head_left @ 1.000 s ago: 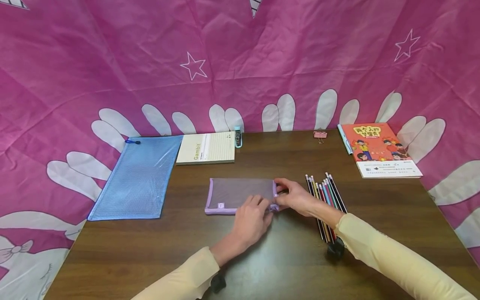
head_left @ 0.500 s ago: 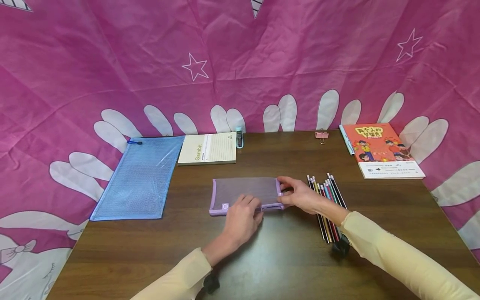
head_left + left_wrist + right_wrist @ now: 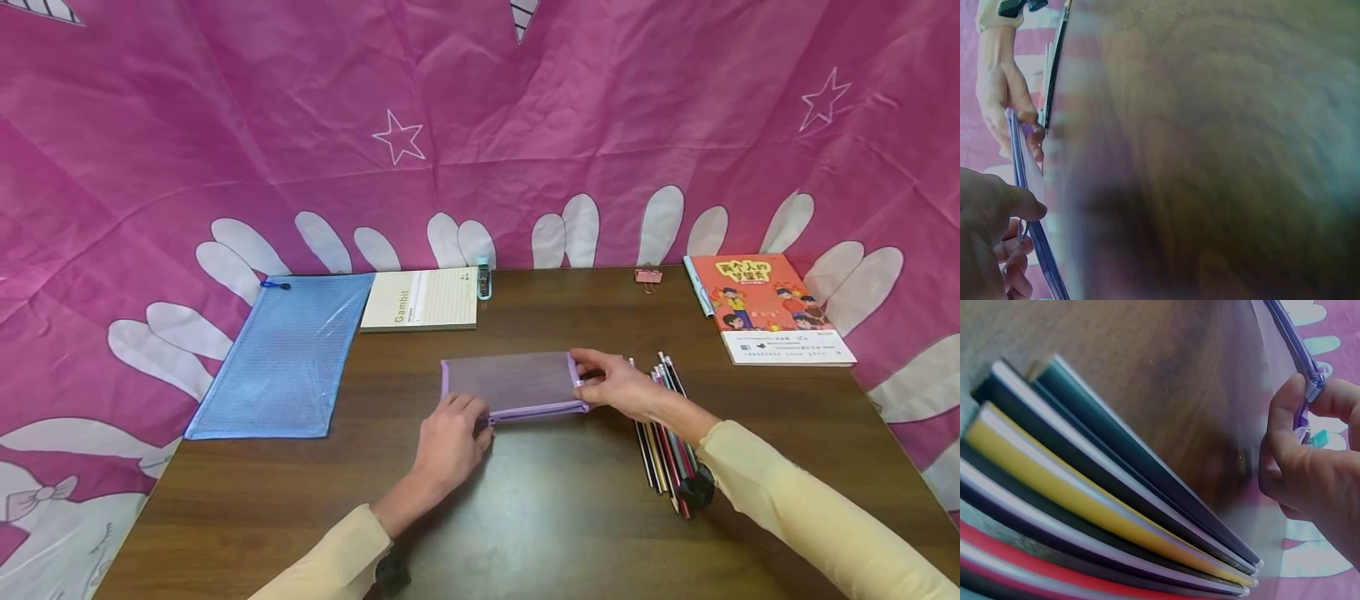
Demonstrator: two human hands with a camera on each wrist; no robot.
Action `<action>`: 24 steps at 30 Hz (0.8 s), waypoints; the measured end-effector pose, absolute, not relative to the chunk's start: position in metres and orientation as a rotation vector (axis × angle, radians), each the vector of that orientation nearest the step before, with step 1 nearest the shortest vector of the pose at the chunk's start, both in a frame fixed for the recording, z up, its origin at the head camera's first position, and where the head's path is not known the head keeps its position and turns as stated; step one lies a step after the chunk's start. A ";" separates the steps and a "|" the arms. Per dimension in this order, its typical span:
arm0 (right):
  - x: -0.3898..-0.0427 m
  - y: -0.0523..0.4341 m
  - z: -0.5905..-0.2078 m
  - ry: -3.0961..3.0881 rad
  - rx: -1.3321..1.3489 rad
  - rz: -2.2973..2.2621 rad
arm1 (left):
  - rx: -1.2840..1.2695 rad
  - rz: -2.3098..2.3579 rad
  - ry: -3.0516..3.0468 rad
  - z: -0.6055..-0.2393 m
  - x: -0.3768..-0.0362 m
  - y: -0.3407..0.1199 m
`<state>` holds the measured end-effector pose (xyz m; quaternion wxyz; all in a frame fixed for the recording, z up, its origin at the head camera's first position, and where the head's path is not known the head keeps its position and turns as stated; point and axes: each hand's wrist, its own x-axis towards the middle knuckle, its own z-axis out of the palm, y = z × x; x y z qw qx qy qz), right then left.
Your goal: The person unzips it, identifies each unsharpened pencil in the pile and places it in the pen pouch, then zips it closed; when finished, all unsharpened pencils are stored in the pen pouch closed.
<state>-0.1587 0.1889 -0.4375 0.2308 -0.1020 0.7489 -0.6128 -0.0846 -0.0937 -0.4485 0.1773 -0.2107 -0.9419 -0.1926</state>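
A purple mesh zipper pouch (image 3: 513,383) lies flat in the middle of the brown table (image 3: 562,517). My left hand (image 3: 468,414) is at the pouch's near edge towards its left end, with thumb and fingers pinching the zipper pull. In the left wrist view the left hand (image 3: 991,237) is curled beside the pouch's purple edge (image 3: 1029,206). My right hand (image 3: 587,380) pinches the pouch's right end; the right wrist view shows the right hand (image 3: 1310,456) gripping the purple zipper edge (image 3: 1291,337). Several coloured pencils (image 3: 663,433) lie under my right forearm, seen close up as pencils (image 3: 1104,512).
A blue mesh folder (image 3: 281,358) lies at the table's left edge, with a Gambit notepad (image 3: 420,298) and a small teal item (image 3: 484,279) behind the pouch. A pink binder clip (image 3: 647,275) and an orange book (image 3: 765,304) sit at the back right. Pink fabric walls the table.
My left hand has slid leftwards along the pouch's near edge, from its right end to near its left end. My right hand has kept hold of the right end.
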 end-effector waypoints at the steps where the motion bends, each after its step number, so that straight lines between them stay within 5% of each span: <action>1: -0.160 0.190 -0.437 2.062 -0.277 -1.677 | -0.590 -0.550 -2.668 -0.448 -0.085 -0.096; 24: -0.160 0.198 -0.434 2.019 -0.265 -1.694 | -0.509 -0.526 -2.709 -0.451 -0.079 -0.151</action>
